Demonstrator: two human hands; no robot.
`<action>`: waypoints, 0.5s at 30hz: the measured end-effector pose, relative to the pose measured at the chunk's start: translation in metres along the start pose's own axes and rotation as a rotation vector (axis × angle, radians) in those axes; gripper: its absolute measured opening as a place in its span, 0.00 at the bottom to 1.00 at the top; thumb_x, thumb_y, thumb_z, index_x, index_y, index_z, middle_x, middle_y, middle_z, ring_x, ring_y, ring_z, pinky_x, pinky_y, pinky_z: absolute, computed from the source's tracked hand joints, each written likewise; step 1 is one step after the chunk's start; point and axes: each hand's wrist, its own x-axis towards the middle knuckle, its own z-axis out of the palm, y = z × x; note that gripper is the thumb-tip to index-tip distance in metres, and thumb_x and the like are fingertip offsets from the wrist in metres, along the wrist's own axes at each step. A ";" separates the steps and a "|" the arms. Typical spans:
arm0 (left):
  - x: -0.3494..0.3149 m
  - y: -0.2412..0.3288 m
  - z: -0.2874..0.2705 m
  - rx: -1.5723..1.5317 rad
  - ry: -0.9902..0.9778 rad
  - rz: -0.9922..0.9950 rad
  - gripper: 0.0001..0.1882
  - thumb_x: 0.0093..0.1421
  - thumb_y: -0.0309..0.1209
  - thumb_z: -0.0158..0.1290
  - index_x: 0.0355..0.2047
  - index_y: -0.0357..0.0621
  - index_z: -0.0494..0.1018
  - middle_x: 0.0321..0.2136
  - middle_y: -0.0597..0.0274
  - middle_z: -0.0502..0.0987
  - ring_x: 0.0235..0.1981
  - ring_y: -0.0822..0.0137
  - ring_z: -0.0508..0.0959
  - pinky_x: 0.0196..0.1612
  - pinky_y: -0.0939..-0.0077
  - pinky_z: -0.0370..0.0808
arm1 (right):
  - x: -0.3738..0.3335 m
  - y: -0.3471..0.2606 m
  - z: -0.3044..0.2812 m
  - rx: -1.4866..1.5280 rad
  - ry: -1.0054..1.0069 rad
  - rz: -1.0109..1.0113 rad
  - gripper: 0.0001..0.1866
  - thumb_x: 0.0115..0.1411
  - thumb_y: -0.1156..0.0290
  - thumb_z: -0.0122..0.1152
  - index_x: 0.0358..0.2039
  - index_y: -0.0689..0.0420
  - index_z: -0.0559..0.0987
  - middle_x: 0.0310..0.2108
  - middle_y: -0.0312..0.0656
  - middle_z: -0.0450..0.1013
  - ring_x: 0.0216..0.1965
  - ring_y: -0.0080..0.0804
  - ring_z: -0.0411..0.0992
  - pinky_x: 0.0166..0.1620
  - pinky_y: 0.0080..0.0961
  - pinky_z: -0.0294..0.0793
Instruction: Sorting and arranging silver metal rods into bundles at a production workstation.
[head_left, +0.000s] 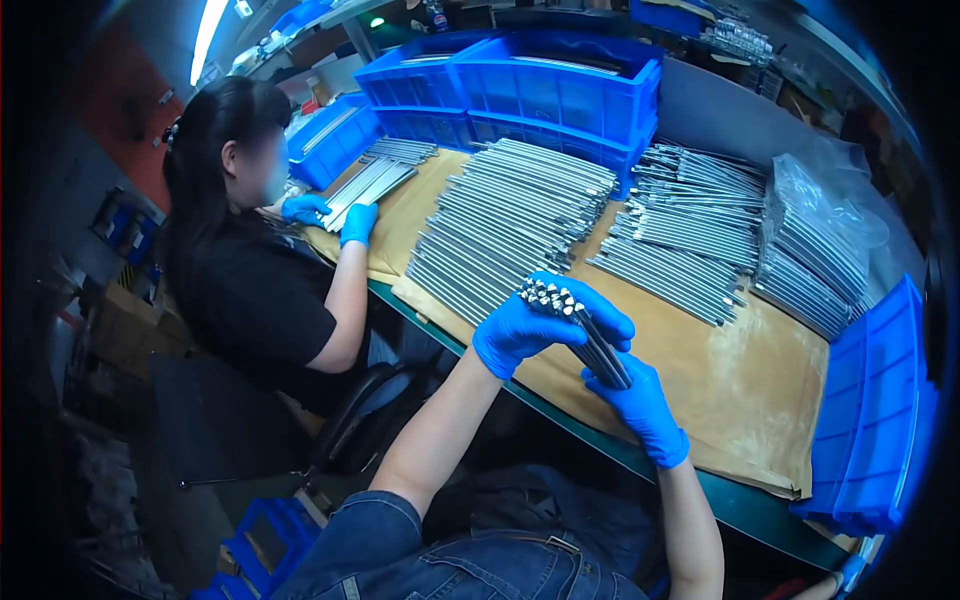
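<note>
A bundle of thin dark metal rods [604, 358] is held tilted above the table's near edge, its pale shiny ends gathered at the upper left. My left hand [510, 328], in a blue glove, wraps around the bundle close to those ends. Lower down, my right hand [640, 405], gloved likewise, closes around the other part of the same bundle. Just beyond my hands, a broad row of metal rods [510, 220] lies side by side on the brown paper [740, 400]. Farther right is a looser pile of rods [690, 220].
Rods in a clear plastic bag [825, 235] lie at the right, beside a blue crate [865, 420]. Stacked blue bins [560, 100] line the back. At the left, a seated co-worker [250, 260] with blue gloves holds several silvery rods [370, 188] over the table.
</note>
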 end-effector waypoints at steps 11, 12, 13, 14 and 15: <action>0.048 -0.004 -0.004 0.009 0.130 -0.135 0.22 0.48 0.25 0.57 0.44 0.29 0.70 0.43 0.41 0.74 0.45 0.47 0.75 0.51 0.54 0.71 | 0.002 0.016 -0.007 0.359 0.056 0.048 0.17 0.52 0.74 0.63 0.43 0.62 0.74 0.34 0.41 0.76 0.38 0.25 0.74 0.44 0.22 0.71; 0.051 -0.005 -0.004 0.010 0.126 -0.134 0.22 0.48 0.25 0.57 0.44 0.29 0.70 0.43 0.41 0.74 0.45 0.47 0.75 0.51 0.54 0.71 | 0.002 0.016 -0.008 0.370 0.047 0.055 0.18 0.52 0.75 0.62 0.45 0.62 0.73 0.35 0.41 0.76 0.38 0.26 0.74 0.45 0.22 0.71; 0.054 -0.006 -0.005 0.005 0.115 -0.129 0.22 0.47 0.25 0.57 0.44 0.29 0.70 0.42 0.41 0.74 0.45 0.47 0.75 0.51 0.54 0.71 | 0.002 0.016 -0.008 0.382 0.036 0.063 0.19 0.52 0.76 0.62 0.46 0.62 0.73 0.36 0.41 0.75 0.39 0.26 0.73 0.46 0.23 0.70; 0.056 -0.007 -0.005 0.000 0.105 -0.123 0.23 0.47 0.24 0.58 0.44 0.29 0.70 0.42 0.41 0.74 0.44 0.47 0.75 0.51 0.54 0.71 | 0.002 0.016 -0.009 0.381 0.036 0.062 0.19 0.52 0.76 0.62 0.46 0.62 0.73 0.36 0.41 0.75 0.39 0.26 0.73 0.46 0.23 0.70; 0.057 -0.009 -0.005 -0.005 0.097 -0.118 0.23 0.46 0.24 0.58 0.44 0.29 0.70 0.41 0.41 0.75 0.44 0.47 0.76 0.50 0.54 0.71 | 0.002 0.017 -0.010 0.375 0.038 0.061 0.19 0.52 0.76 0.62 0.46 0.62 0.73 0.36 0.41 0.75 0.39 0.26 0.73 0.46 0.23 0.70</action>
